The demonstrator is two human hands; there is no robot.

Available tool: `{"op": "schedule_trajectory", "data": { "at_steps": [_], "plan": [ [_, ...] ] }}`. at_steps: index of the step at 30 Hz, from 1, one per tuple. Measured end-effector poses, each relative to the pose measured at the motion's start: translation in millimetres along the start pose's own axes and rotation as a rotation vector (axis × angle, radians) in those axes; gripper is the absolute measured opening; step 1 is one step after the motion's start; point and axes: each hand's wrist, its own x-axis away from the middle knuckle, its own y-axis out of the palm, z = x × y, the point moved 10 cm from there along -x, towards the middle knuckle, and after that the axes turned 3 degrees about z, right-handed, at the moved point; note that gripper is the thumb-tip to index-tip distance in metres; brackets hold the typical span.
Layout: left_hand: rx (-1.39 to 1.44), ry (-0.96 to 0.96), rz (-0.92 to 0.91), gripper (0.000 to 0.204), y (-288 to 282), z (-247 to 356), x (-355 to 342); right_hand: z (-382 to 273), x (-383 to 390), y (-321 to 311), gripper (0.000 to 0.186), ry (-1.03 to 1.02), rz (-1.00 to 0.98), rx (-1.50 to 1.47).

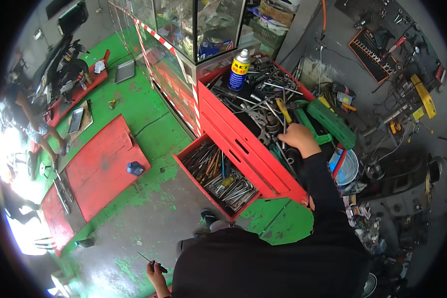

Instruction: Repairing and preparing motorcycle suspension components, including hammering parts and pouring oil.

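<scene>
Red tool chest (pixel 243 144); right hand (pixel 299 140) among wrenches (pixel 263 107).

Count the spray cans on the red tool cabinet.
1. A single spray can with a yellow and blue label stands upright at the back left corner of the red tool cabinet top tray, among loose tools. Others may lie hidden under the clutter.

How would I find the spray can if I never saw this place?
Look for the big red tool chest beside the glass cabinet. In its open top tray full of grey tools, at the far corner, stands the spray can: upright, blue and yellow, with a white cap.
</scene>
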Motion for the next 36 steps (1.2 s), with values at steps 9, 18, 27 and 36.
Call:
{"op": "schedule_trajectory", "data": {
  "at_steps": [9, 18, 27, 36],
  "plan": [
    [-0.405, -0.038, -0.207, 0.019, -51.4, 0.3, -147.3, -8.3, 58.9, -87.0, 0.051, 0.132, 0.332, -0.315],
    [-0.559, 0.07, -0.365, 0.012, -68.8, 82.2, -292.7, -180.1, 165.7, 183.1, 0.045, 0.008, -0.575, -1.084],
    [-0.508, 0.126, -0.319, 0.022, -0.8, 160.2, -296.0, -163.1, 104.1, 416.6, 0.05, 0.609, -0.08, -1.715],
    [-0.604, 0.069, -0.447, 0.02, 32.5, 155.8, -238.4, -149.0, -2.6, 412.3, 0.071, 1.264, 0.695, -2.913]
  ]
}}
